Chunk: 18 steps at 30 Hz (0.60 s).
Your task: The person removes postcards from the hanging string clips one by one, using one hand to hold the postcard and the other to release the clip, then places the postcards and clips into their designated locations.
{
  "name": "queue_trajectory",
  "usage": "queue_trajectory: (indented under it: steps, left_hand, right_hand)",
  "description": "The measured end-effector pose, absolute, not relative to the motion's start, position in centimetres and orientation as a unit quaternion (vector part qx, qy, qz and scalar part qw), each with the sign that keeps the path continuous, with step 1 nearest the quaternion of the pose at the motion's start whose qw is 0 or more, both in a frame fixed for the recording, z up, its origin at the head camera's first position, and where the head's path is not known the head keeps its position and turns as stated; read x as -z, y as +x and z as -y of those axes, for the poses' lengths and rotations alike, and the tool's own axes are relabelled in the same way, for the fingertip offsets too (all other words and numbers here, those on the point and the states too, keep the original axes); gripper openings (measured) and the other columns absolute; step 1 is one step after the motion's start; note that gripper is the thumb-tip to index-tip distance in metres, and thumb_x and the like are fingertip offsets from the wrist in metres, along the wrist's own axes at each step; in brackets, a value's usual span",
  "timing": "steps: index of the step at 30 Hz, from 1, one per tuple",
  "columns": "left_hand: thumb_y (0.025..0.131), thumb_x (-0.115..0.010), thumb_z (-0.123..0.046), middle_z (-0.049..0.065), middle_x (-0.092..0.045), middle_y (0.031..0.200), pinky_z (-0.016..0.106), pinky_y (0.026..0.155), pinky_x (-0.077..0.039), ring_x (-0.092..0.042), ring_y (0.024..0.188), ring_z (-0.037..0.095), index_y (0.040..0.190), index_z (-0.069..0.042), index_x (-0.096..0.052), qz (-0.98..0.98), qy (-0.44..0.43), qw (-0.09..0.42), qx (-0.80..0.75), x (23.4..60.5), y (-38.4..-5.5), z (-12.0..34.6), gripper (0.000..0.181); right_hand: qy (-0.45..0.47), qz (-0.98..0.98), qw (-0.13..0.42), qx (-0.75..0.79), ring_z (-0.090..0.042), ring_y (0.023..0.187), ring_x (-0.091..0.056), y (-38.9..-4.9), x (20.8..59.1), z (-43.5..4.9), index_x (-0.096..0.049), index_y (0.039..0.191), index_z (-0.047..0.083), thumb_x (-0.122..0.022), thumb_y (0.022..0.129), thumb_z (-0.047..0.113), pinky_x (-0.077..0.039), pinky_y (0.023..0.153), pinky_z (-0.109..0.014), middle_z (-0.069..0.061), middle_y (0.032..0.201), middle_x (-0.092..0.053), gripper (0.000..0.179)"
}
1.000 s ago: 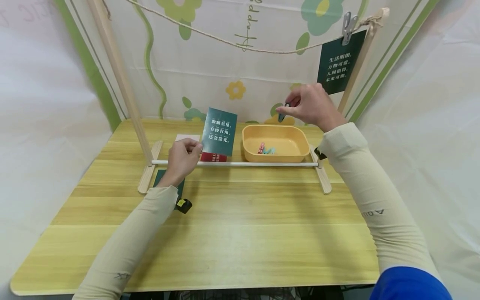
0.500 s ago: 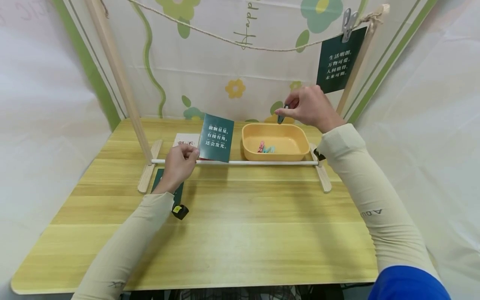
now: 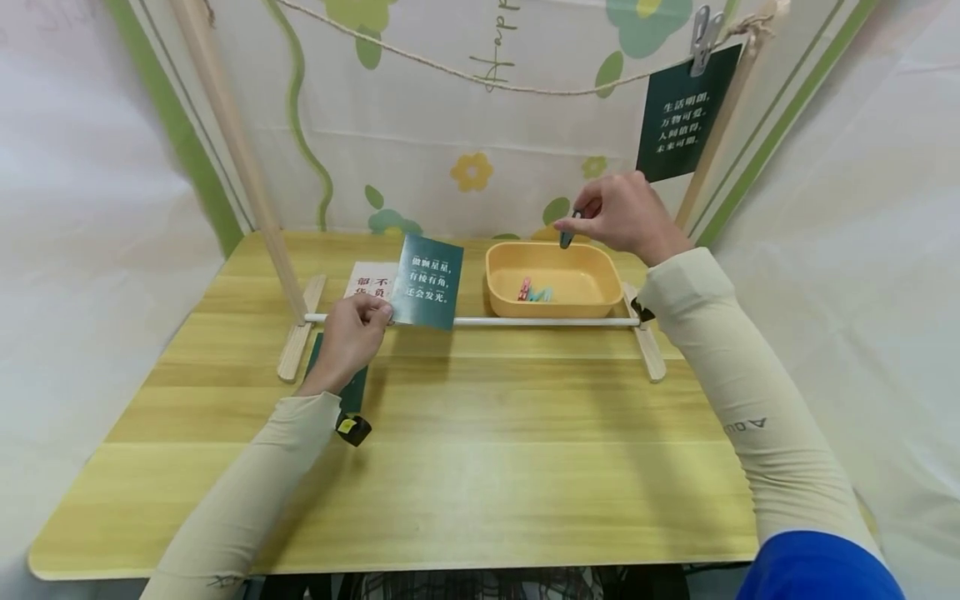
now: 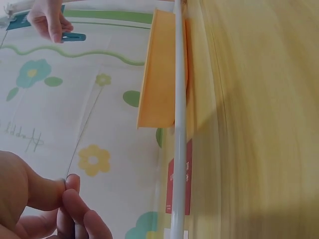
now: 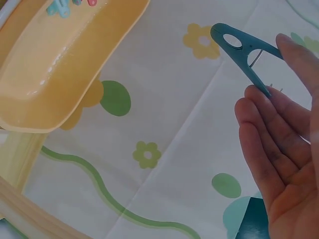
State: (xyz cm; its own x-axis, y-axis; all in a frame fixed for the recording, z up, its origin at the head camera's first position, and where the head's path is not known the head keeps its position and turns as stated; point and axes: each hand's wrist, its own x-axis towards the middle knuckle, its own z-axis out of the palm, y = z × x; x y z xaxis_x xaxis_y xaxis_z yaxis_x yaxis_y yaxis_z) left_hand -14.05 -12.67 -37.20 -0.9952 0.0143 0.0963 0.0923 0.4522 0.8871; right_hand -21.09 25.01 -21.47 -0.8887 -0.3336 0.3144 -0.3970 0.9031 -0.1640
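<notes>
My left hand (image 3: pixel 351 337) pinches a dark green card (image 3: pixel 426 283) with white Chinese print by its lower left edge. Its printed side faces the head camera, just above the white rod. Seen from the left wrist, that card is edge-on, a thin line from the fingertips. My right hand (image 3: pixel 626 215) pinches a teal clothespin (image 5: pixel 242 50) by its handle ends, above the back of the yellow basin (image 3: pixel 558 311). The right wrist view shows the clothespin's tip pointing away from the hand. Several small clothespins (image 3: pixel 534 292), pink and light blue, lie in the basin.
A slack rope (image 3: pixel 480 79) spans two wooden posts (image 3: pixel 243 154). A metal clip (image 3: pixel 702 42) holds a dark green card (image 3: pixel 681 121) at its right end. A white rod (image 3: pixel 540 322) joins the stand's feet. White (image 3: pixel 371 278), red (image 4: pixel 179 184) and green (image 3: pixel 352 393) cards lie on the table.
My left hand has lowered the card and drawn it slightly left. More of the white card shows, while the red one is now hidden in the head view. My right hand has hardly moved.
</notes>
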Motion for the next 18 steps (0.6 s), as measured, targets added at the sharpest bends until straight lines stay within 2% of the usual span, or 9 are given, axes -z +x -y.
queue_trajectory:
  steps: [12, 18]
  left_hand:
    - [0.108, -0.056, -0.013, 0.007, -0.062, 0.082, 0.026, 0.056, -0.042, -0.048, 0.065, 0.015, 0.108, 0.003, -0.072, 0.85, -0.028, 0.032, 0.525, 37.6, -13.3, 13.1, 0.023]
    - [0.108, -0.057, -0.014, 0.008, -0.061, 0.082, 0.026, 0.055, -0.042, -0.048, 0.065, 0.015, 0.107, 0.002, -0.072, 0.854, -0.025, 0.013, 0.519, 37.8, -12.8, 13.2, 0.023]
  right_hand:
    - [0.191, 0.964, 0.141, -0.117, -0.023, 0.077, -0.067, -21.3, 21.7, -25.5, -0.082, 0.093, 0.006, -0.084, 0.091, 0.041, -0.05, 0.07, -0.033, -0.012, 0.086, -0.078, 0.035]
    - [0.189, 0.965, 0.136, -0.121, -0.021, 0.076, -0.066, -21.4, 22.0, -25.5, -0.082, 0.091, 0.008, -0.084, 0.091, 0.043, -0.05, 0.069, -0.031, -0.01, 0.084, -0.078, 0.035]
